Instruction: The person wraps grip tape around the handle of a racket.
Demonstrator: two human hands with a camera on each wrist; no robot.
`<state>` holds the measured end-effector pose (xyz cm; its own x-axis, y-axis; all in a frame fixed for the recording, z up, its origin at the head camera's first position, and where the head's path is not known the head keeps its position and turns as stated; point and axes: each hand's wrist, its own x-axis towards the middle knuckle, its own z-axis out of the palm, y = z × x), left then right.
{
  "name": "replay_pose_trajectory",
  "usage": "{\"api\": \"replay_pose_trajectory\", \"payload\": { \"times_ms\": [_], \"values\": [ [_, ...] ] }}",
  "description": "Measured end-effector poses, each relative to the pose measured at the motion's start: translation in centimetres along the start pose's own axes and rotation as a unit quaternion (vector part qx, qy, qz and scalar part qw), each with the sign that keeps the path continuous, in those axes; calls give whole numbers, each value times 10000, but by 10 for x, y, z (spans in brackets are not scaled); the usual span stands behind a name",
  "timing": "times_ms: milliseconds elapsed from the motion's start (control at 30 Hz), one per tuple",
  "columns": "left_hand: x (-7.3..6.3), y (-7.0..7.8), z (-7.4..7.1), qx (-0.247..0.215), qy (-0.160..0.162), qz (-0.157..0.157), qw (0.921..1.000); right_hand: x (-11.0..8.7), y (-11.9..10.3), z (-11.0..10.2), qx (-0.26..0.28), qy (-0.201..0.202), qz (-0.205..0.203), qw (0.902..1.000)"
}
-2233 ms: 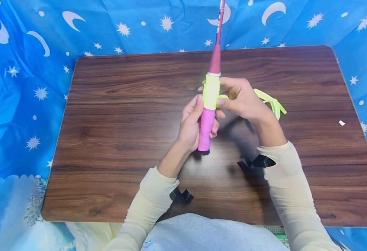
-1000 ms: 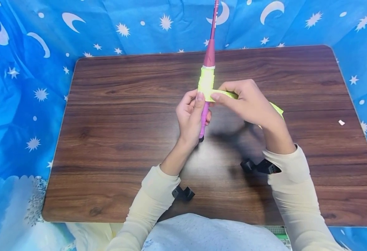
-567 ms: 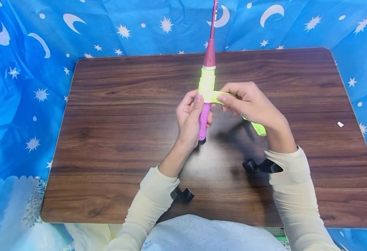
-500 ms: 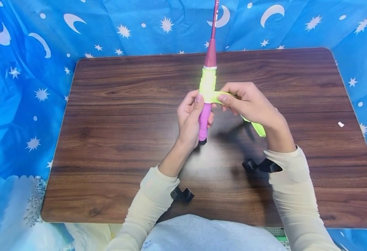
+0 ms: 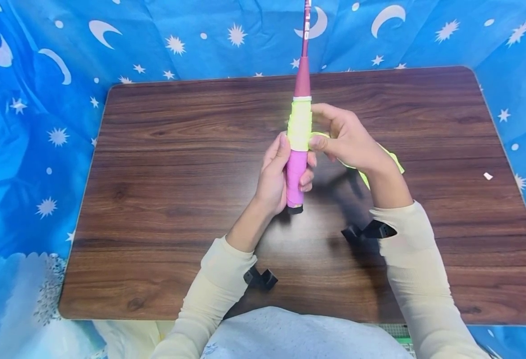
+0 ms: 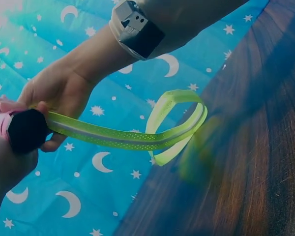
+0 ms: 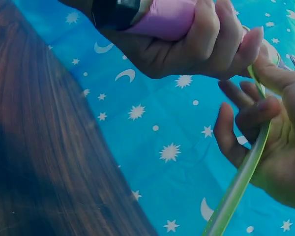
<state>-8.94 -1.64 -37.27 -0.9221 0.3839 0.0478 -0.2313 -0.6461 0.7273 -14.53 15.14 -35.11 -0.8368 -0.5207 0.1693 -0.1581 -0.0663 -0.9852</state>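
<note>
A badminton racket (image 5: 303, 80) with a dark pink shaft is held upright above the table; its head is out of view. Pink wrap covers the lower handle (image 5: 295, 177), down to a black butt cap (image 6: 28, 131). My left hand (image 5: 272, 177) grips the handle from the left, its thumb along the edge of the yellow-green wrap. Yellow-green grip tape (image 6: 118, 137), perforated and with a pale stripe down its middle, covers the upper handle. Its loose end curls away in the left wrist view. My right hand (image 5: 353, 139) pinches the tape (image 7: 238, 184) close against the handle.
Beneath the hands is a dark wood-grain table (image 5: 177, 199). A small white scrap (image 5: 488, 176) lies at its right side. Blue cloth (image 5: 245, 40) with moons and stars hangs behind and at both sides. Black wrist cameras (image 5: 261, 278) stick out from both sleeves.
The right hand has moved left and up, back against the handle, and the stretch of tape between them has shortened. The racket has turned slightly about its length, now showing letters on the shaft.
</note>
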Motion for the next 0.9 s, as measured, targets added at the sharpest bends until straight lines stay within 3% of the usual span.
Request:
{"api": "replay_pose_trajectory", "payload": {
  "times_ms": [133,267,367,433,500,633,767,900],
  "values": [
    [3,2,-3,53,-84,-341,9994,4,1,-3,233,-621,-137,9977],
    [7,0,-4,766,575,-333,9948,2,1,-2,280,-315,-328,9986],
    [10,-2,-1,1376,1333,-8,9815,3,1,2,128,109,-350,9992],
    [10,-4,1,1696,1661,401,9706,4,1,5,-37,350,-364,9987],
    [8,-6,3,2006,1776,902,9592,5,-1,8,-263,524,-380,9976],
    [7,-9,4,2501,1606,1701,9395,5,-7,12,-798,789,-360,9930],
    [7,-11,3,2438,1558,1936,9374,3,-14,13,-1234,846,-96,9887],
    [9,-10,2,2151,1566,2024,9425,1,-21,11,-2005,991,58,9747]
  ]
}}
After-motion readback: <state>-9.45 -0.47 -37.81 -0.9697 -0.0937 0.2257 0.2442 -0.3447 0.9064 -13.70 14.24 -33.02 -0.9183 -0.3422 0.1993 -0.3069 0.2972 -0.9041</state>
